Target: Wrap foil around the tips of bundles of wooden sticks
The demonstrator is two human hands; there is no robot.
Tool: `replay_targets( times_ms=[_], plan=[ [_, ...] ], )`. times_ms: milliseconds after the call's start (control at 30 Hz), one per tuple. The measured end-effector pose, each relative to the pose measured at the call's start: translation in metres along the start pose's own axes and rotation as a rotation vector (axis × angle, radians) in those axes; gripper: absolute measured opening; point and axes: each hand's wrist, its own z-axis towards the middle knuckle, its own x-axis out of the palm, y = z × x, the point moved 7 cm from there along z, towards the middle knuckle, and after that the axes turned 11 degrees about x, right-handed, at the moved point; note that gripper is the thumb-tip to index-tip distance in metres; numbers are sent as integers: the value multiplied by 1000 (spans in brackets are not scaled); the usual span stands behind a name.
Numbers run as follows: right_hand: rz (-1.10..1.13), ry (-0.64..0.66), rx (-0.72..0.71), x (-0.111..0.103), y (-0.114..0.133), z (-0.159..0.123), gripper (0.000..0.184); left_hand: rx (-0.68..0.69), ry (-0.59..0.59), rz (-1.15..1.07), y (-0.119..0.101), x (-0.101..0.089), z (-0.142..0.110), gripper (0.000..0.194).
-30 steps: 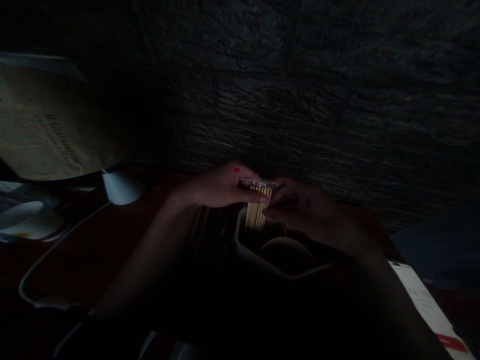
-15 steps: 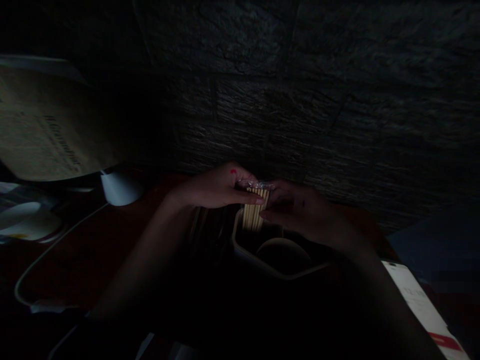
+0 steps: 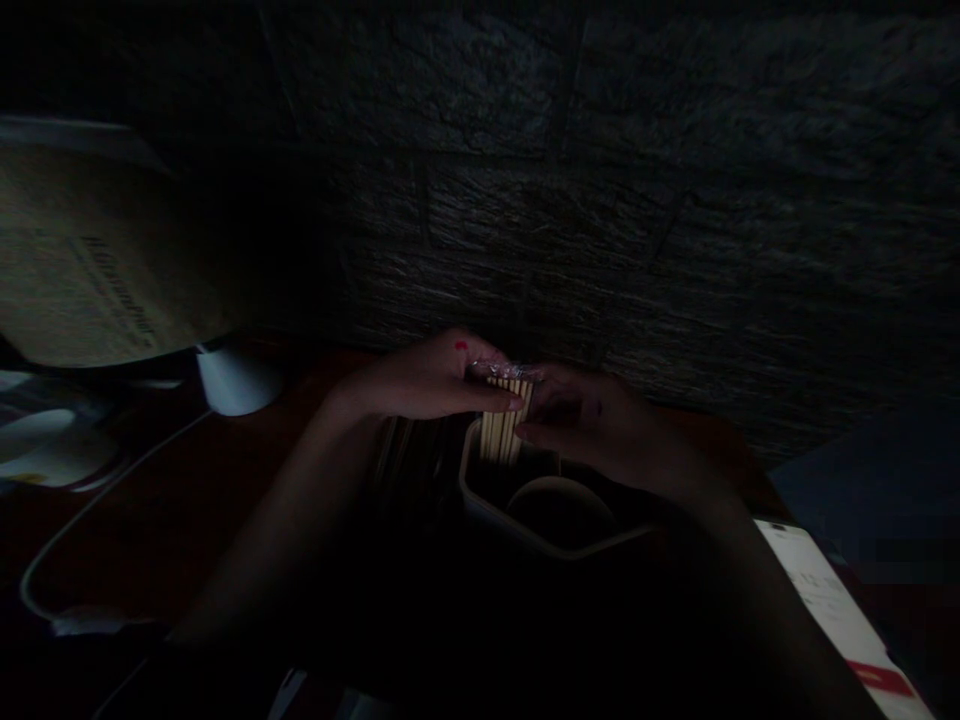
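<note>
A bundle of thin, pale wooden sticks [image 3: 496, 435] stands roughly upright, packed side by side in a row with the tops nearly level. Clear, crinkled plastic [image 3: 501, 370] shows at the upper ends and catches a little light. The left hand [image 3: 427, 378] holds the bundle, its thumb lying across the near face just below the tops; the right hand [image 3: 611, 430] has its thumb tip at the bundle's right edge. The lower ends reach into the far left corner of an angular, pale-rimmed container [image 3: 574, 554]; whether they touch its bottom is too dark to tell.
</note>
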Motion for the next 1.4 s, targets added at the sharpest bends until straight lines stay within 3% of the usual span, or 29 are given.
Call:
replay_targets(
  times_ms=[133, 500, 800, 1000, 1400],
  plan=[
    [7, 12, -6, -1, 1, 0, 33, 11, 65, -9, -1, 3, 0, 20],
    [25, 13, 17, -2, 0, -1, 39, -4, 55, -40, 1, 4, -1, 25],
    [-34, -52, -42, -1, 4, -1, 34, 2, 88, -42, -1, 5, -2, 26],
    [-72, -63, -72, -1, 6, -1, 19, 16, 74, -68, -4, 5, 0, 21],
    [-42, -54, -75, 0, 3, 0, 22, 13, 54, -51, -6, 5, 0, 18]
  ],
)
